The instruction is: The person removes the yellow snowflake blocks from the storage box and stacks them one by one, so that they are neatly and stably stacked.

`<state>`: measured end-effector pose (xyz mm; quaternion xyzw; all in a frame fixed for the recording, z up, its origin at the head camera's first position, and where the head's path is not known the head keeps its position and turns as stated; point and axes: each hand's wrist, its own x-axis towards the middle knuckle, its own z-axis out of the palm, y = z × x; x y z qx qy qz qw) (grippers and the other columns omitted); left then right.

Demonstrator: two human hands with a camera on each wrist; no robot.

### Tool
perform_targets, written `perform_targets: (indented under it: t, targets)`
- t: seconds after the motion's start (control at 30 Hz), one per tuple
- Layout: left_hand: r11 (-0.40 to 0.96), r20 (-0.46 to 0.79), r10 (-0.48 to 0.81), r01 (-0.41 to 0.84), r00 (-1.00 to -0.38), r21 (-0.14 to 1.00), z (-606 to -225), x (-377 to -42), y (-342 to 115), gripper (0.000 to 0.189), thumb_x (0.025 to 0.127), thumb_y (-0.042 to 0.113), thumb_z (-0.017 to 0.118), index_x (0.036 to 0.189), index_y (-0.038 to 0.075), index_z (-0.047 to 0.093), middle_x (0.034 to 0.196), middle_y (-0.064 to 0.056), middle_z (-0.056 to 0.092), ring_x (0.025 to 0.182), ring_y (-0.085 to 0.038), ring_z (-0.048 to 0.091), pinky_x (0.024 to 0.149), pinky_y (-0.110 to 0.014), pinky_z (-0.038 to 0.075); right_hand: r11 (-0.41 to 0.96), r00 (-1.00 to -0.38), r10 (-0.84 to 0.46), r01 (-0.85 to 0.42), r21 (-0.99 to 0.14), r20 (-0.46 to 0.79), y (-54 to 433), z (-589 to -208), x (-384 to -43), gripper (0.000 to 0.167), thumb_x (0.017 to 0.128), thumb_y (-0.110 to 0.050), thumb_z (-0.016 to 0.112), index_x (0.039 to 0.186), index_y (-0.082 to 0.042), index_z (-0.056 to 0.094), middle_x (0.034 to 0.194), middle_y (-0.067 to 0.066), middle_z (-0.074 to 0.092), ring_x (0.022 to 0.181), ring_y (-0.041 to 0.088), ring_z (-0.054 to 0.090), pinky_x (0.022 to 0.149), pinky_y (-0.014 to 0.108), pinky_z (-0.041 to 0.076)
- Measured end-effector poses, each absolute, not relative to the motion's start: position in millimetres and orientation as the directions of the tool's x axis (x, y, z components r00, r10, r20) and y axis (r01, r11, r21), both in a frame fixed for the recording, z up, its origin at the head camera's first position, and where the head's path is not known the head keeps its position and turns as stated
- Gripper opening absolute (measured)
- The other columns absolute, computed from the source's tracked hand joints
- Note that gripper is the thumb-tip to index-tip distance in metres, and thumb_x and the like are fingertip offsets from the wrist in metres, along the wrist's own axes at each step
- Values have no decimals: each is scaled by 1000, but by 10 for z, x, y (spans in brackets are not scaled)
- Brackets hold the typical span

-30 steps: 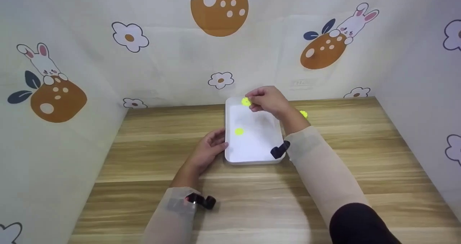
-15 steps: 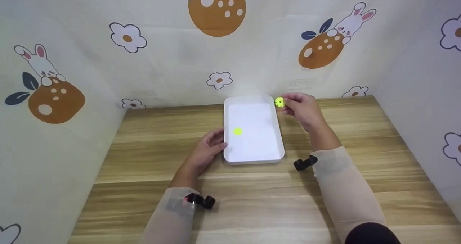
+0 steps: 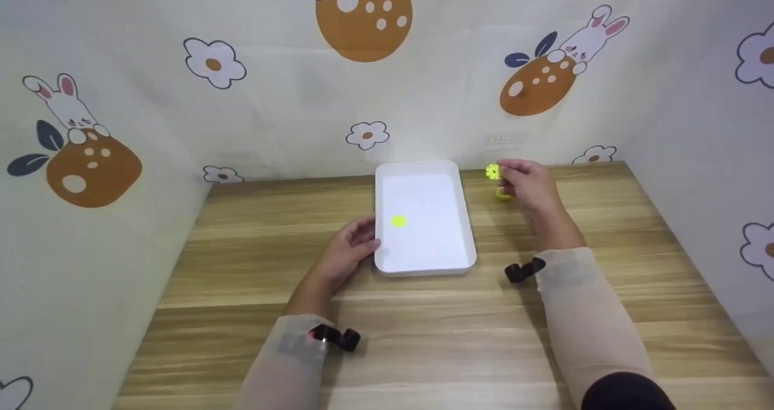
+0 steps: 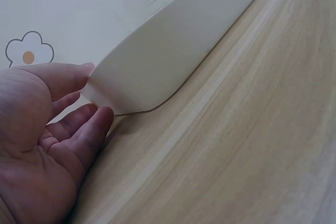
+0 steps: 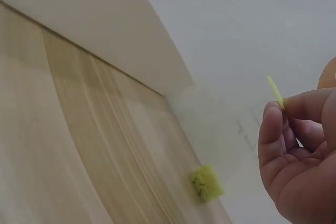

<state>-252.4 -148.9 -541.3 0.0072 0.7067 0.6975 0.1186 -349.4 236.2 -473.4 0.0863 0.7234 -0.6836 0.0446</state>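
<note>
My right hand pinches a thin yellow-green notched disc between thumb and finger, to the right of the white tray. The right wrist view shows that disc edge-on at the fingertips. Just below the hand, partly hidden by its fingers, a yellow-green stack of discs rests on the table. My left hand lies against the tray's left side, relaxed fingers and thumb touching its outer wall. One round yellow-green disc lies flat inside the tray, left of its middle.
The table has a wood-grain top. A pale cloth wall printed with rabbits, fruit and flowers stands right behind the tray, with further walls at left and right.
My right hand has moved from over the tray's far end to the right, carrying the notched disc to above the stack. The left hand, tray and disc inside have stayed put.
</note>
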Motion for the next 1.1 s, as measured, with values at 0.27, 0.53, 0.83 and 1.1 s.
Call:
perform_targets:
  t: [0.27, 0.53, 0.83, 1.1]
  targets:
    - [45, -166, 169, -161, -971, 986, -5412, -2521, -1487, 63, 101, 7, 72, 159, 9, 48, 167, -12, 47, 154, -32, 50, 126, -45, 45, 35, -963, 104, 252, -967, -247, 2462, -4896, -3559, 35, 109, -27, 63, 139, -8, 67, 118, 2, 67, 101, 15, 65, 84, 22, 61]
    - [29, -149, 167, -146, -975, 989, -5401, -2516, -1483, 62, 101, 5, 71, 158, 7, 49, 168, -15, 46, 153, -36, 49, 125, -46, 46, 84, -953, 145, 281, -956, -267, 2563, -5012, -3612, 35, 110, -20, 61, 139, -2, 65, 115, 4, 65, 95, 12, 66, 86, 22, 62]
    - [12, -153, 178, -153, -972, 988, -5399, -2511, -1498, 64, 101, 4, 71, 160, 6, 47, 169, -13, 44, 154, -34, 49, 125, -44, 46, 113, -949, 131, 301, -947, -286, 2629, -5063, -3596, 40, 109, -17, 60, 144, 2, 62, 106, 3, 69, 84, 8, 66, 75, 18, 61]
    - [17, -159, 163, -159, -974, 987, -5401, -2512, -1487, 62, 101, 4, 71, 159, 7, 49, 167, -14, 47, 153, -33, 50, 126, -44, 46, 130, -954, 125, 290, -948, -274, 2661, -5111, -3580, 39, 108, -14, 63, 142, 3, 63, 95, 0, 72, 77, 7, 67, 75, 19, 62]
